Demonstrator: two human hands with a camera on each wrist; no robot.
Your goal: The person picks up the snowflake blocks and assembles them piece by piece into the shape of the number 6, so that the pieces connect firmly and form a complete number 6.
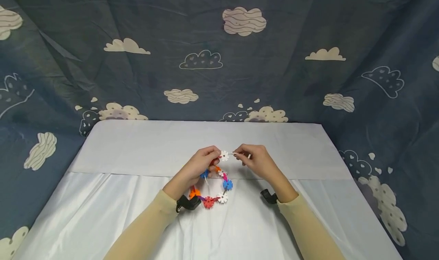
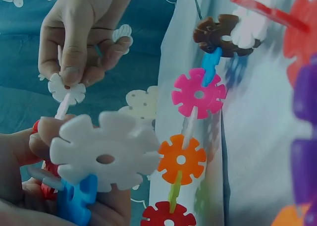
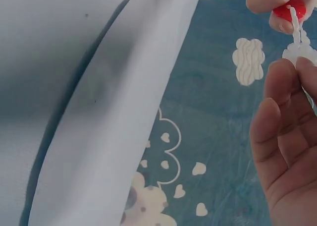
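My left hand (image 1: 203,163) grips a chain of notched plastic discs at its upper end, with a red disc (image 3: 290,10) between the fingers. From there the chain hangs in a loop, with a blue disc (image 1: 227,184), a red disc (image 1: 208,202) and an orange disc (image 2: 181,159) among its links. Just beyond the left fingertips a white disc (image 1: 224,155) faces the head camera. To its right, my right hand (image 1: 255,159) pinches a thin white piece, seen edge-on, between thumb and fingers. In the left wrist view, a large white disc (image 2: 105,151) partly covers the left hand.
White cloth covers the table (image 1: 137,149), with a fold running across it. Behind and at both sides hangs a dark blue curtain (image 1: 154,77) printed with clouds. Each wrist wears a black camera mount (image 1: 188,203).
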